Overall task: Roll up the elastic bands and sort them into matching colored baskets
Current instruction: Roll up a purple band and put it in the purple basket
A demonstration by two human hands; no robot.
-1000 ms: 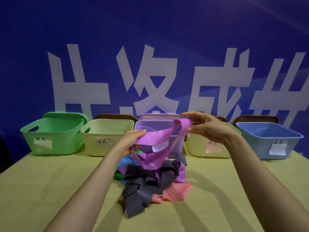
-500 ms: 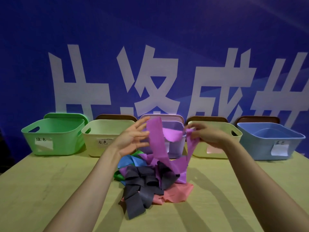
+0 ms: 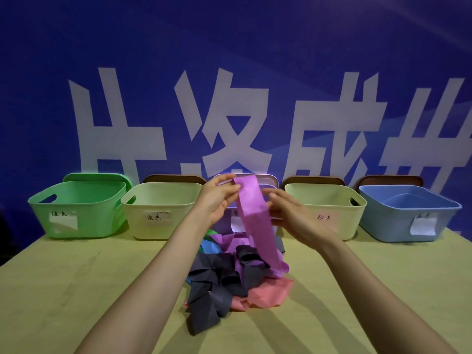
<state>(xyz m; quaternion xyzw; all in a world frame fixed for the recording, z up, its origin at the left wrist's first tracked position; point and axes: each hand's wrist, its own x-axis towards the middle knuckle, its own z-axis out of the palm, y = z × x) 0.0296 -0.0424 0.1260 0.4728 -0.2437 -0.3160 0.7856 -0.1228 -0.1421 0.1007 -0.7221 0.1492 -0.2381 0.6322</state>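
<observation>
My left hand (image 3: 217, 200) holds the top end of a purple elastic band (image 3: 255, 221) in the air, in front of the purple basket (image 3: 268, 186), with my thumb and fingers (image 3: 231, 187) pinching it. My right hand (image 3: 288, 215) pinches the band's right edge a little lower down, fingers curled toward it. The band hangs as one flat, wide, smooth strip, not rolled, slanting down to the right. Its lower end reaches the heap of bands on the bench (image 3: 76, 290).

In that heap, dark grey bands (image 3: 214, 284) lie crumpled in front, a pink band (image 3: 265, 295) spreads flat at the right, and more purple shows behind. A blue band (image 3: 208, 247) and a sliver of a green band (image 3: 210, 231) peek out beside my left forearm.

Five baskets line the back of the bench. From the left they are a green basket (image 3: 97, 221), a cream basket labelled 灰色 (image 3: 163, 200), the purple one, a cream basket labelled 粉色 (image 3: 329, 200), and a blue basket (image 3: 388, 221).
</observation>
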